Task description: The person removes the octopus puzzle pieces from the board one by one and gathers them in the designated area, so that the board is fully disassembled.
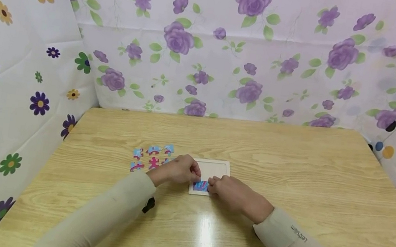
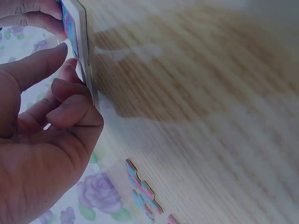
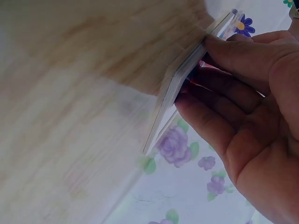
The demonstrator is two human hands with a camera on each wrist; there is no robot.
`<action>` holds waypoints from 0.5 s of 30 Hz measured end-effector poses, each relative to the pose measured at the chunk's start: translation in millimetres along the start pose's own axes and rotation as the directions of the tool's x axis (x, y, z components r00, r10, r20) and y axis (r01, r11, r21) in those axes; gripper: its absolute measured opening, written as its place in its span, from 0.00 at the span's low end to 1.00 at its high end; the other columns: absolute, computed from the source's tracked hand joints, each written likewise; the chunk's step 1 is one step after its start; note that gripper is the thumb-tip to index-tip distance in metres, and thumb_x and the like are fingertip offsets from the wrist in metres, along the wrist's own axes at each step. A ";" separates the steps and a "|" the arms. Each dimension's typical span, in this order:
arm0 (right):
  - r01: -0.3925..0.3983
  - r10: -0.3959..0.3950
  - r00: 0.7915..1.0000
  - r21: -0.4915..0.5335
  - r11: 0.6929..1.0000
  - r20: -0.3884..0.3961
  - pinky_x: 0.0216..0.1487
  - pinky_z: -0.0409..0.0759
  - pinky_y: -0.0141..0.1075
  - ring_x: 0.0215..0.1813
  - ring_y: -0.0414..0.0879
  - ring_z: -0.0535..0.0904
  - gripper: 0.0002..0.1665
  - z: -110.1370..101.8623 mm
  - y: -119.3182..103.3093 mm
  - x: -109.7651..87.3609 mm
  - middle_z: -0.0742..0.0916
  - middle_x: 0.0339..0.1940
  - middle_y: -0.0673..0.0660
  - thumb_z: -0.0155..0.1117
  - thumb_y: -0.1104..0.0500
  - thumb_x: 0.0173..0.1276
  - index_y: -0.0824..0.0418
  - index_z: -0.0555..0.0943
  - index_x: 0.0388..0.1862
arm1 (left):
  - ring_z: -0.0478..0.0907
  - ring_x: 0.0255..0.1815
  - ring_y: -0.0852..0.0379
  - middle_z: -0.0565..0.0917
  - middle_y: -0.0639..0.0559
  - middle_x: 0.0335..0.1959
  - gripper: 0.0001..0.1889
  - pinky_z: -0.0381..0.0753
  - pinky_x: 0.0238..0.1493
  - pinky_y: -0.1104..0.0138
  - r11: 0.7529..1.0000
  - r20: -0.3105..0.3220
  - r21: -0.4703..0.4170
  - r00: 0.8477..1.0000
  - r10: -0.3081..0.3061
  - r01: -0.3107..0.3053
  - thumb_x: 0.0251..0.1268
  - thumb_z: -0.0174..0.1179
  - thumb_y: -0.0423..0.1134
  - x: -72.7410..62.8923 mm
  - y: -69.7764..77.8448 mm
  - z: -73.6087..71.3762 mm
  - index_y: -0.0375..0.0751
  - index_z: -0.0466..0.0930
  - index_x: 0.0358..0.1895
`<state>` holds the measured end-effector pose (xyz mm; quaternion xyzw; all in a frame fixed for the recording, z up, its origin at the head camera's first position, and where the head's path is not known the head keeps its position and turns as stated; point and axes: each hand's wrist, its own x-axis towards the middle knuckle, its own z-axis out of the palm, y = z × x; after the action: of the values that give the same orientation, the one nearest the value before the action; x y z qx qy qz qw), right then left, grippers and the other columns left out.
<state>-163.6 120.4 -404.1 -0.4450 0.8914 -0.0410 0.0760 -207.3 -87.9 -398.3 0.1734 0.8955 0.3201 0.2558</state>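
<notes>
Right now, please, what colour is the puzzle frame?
The puzzle frame is whitish, clearest in head view.

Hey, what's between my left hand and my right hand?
The head view shows a blue, purple and pink puzzle section between your left hand and right hand, inside the white rectangular frame.

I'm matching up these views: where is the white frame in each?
Head: the white frame is below centre, slightly right.
Left wrist: white frame at upper left, seen nearly edge-on.
Right wrist: white frame above and right of centre, nearly edge-on.
Shared landmark: purple-rose backdrop.
</notes>
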 end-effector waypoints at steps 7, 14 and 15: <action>0.021 -0.021 1.000 -0.018 1.000 -0.009 0.46 0.83 0.41 0.49 0.54 0.85 0.12 -4.2 -0.9 2.1 0.85 0.57 0.62 0.61 0.75 0.69 0.62 0.87 0.39 | 0.73 0.32 0.58 0.83 0.55 0.30 0.05 0.72 0.37 0.68 0.999 0.003 0.038 1.000 0.018 -0.019 0.70 0.63 0.35 1.8 2.6 -3.4 0.40 0.85 0.34; 0.039 -0.040 0.999 -0.047 0.998 -0.016 0.45 0.83 0.39 0.47 0.52 0.85 0.10 -2.5 -1.5 2.0 0.86 0.54 0.60 0.62 0.73 0.69 0.63 0.87 0.37 | 0.71 0.30 0.59 0.81 0.54 0.28 0.06 0.70 0.34 0.70 0.998 0.005 0.055 1.000 0.008 -0.008 0.70 0.63 0.35 1.5 4.9 -3.1 0.40 0.84 0.33; 0.044 -0.045 0.999 -0.052 0.998 -0.019 0.44 0.83 0.39 0.46 0.52 0.85 0.10 -2.1 -1.4 2.1 0.86 0.52 0.59 0.62 0.73 0.69 0.62 0.87 0.37 | 0.71 0.30 0.59 0.81 0.54 0.28 0.06 0.70 0.34 0.70 0.998 0.005 0.057 1.000 0.008 -0.008 0.70 0.63 0.35 1.3 4.9 -2.8 0.40 0.84 0.33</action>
<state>-164.1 117.9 -402.0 -0.4659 0.8828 -0.0244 0.0547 -209.3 -85.0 -393.6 0.1851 0.9029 0.2952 0.2518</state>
